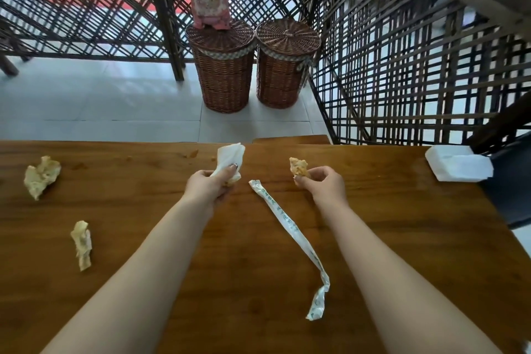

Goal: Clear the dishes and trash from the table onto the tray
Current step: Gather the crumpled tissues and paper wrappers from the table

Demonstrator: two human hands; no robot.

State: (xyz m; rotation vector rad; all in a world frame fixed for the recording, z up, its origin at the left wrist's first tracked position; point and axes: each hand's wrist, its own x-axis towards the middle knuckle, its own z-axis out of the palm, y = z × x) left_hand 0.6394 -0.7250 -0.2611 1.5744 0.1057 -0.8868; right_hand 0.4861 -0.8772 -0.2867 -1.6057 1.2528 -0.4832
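My left hand (pixel 211 185) grips a crumpled white napkin (pixel 230 156) above the far middle of the wooden table (pixel 115 238). In my right hand (pixel 321 185), a small stained, crumpled tissue (pixel 298 166) is pinched between thumb and fingers. Between my two forearms a long white paper chopstick wrapper (pixel 290 227) lies diagonally on the table. Two more crumpled, stained napkins lie at the left: a larger one (pixel 41 176) near the far edge and a smaller one (pixel 82 244) closer to me. No tray is in view.
A stack of white napkins (pixel 458 165) sits at the table's far right corner beside a dark chair (pixel 511 187). Beyond the table stand two lidded wicker baskets (pixel 225 66) (pixel 284 63), a pink bag (pixel 209 6) on the left one, with lattice screens behind.
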